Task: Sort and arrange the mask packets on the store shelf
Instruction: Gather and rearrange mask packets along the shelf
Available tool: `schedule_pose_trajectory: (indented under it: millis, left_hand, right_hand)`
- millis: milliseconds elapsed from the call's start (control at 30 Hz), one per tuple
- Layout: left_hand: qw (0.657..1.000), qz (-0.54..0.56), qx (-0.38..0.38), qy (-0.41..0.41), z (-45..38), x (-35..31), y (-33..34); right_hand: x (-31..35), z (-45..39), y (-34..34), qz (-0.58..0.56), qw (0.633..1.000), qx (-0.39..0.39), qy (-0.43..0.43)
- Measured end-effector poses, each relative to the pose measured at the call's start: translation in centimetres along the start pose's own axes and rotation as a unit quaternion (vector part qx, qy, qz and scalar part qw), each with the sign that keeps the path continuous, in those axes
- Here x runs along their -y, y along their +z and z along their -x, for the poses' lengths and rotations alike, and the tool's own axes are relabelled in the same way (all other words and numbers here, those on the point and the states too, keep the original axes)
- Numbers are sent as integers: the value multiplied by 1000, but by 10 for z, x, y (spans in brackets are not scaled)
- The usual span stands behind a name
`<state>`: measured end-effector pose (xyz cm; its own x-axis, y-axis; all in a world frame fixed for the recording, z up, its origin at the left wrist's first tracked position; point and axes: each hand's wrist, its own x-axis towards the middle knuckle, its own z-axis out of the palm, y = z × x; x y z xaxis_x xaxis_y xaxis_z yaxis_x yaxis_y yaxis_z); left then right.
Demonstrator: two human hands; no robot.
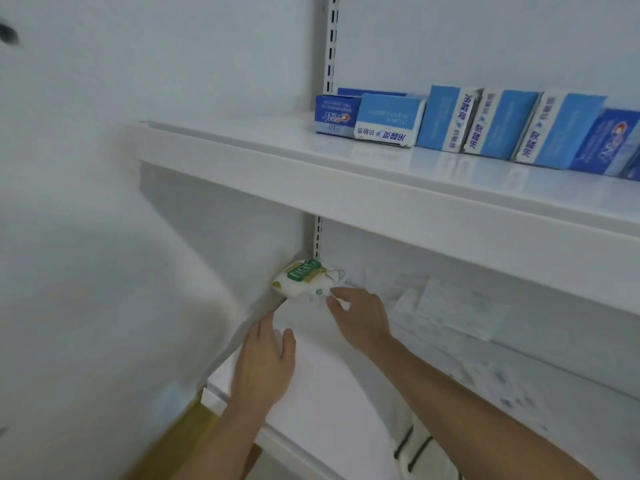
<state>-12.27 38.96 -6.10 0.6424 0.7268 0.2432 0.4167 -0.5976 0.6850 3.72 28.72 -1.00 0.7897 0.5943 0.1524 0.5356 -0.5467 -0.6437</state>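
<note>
lower shelf (pixel 311 386): smooth white, glossy. soft, pillow-shaped mask packet (pixel 303 279) with a green label lies at centre frame in the back left corner. right hand (pixel 360 315) fingers lightly curled, tips touching the packet's crinkled clear edge; grip not discernible. left hand (pixel 265 363) flat, fingers straight, resting on the shelf. flat pale packets (pixel 457 306), blurred, at right. blue cardboard boxes (pixel 485 124) on the upper shelf (pixel 346 174).

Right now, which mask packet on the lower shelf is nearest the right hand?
The green-labelled packet in the back left corner; the right hand has its fingertips at that packet's edge. The pale packets lie farther right, against the back wall.
</note>
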Motion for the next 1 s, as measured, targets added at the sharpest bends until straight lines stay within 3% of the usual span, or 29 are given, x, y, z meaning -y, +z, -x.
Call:
schedule_pose_trajectory:
  millis: [167, 267, 367, 500, 600, 700, 900, 1000]
  left_hand:
    - [993, -92, 39, 58, -30, -10, 3]
    - [977, -129, 138, 95, -66, -34, 5]
    - [966, -71, 250, 0, -83, -61, 24]
    - [990, -6, 130, -47, -80, -69, 42]
    - [986, 113, 47, -110, -62, -63, 42]
    - [951, 259, -8, -168, -44, -56, 40]
    - [881, 424, -113, -179, 16, -97, 16]
    - [840, 507, -116, -154, 70, -133, 11]
  right_hand:
    - [-7, 37, -13, -11, 998, 59, 15]
    - [-13, 67, -22, -66, 996, 52, 27]
    - [-21, 107, -39, -121, 991, 4, 59]
    - [-31, 153, -64, -231, 966, -66, 99]
    - [-35, 167, -77, -269, 953, -80, 118]
    - [-34, 173, -83, -291, 945, -82, 123]
    - [-33, 186, -97, -303, 942, -61, 133]
    - [-34, 199, -110, -380, 908, -34, 173]
